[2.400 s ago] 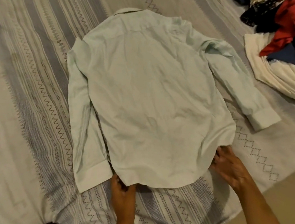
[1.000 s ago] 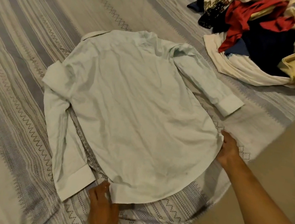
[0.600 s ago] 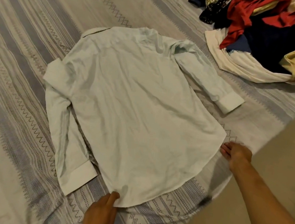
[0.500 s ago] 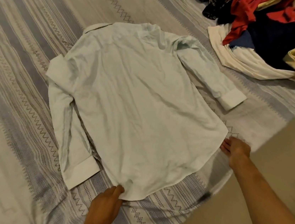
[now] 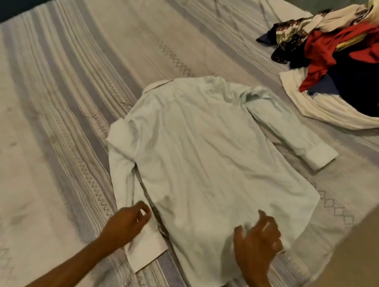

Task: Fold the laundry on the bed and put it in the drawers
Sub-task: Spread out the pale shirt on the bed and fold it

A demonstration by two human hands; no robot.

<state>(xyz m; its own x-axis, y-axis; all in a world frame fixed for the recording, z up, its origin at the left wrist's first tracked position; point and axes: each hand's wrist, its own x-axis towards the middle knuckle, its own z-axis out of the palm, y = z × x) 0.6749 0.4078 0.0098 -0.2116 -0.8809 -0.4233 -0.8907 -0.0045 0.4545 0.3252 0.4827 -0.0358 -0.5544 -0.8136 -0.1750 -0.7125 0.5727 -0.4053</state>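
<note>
A pale long-sleeved shirt (image 5: 212,165) lies spread flat, back side up, on the striped bedspread (image 5: 56,108), collar at the far end. One sleeve runs along its left side and the other stretches out to the right. My left hand (image 5: 126,225) is over the cuff end of the left sleeve, fingers curled toward thumb; whether it pinches the fabric is unclear. My right hand (image 5: 258,244) hovers with spread fingers over the shirt's lower hem, holding nothing.
A pile of unfolded laundry (image 5: 350,67) in red, dark blue, cream and patterned fabric sits at the far right of the bed. The bed's near right edge meets a beige floor (image 5: 357,283). A dark strip runs along the bed's far left edge.
Both hands have left the shirt's hem corners. My left hand moved up onto the left sleeve's cuff; my right hand moved left over the lower hem. The view pulled back.
</note>
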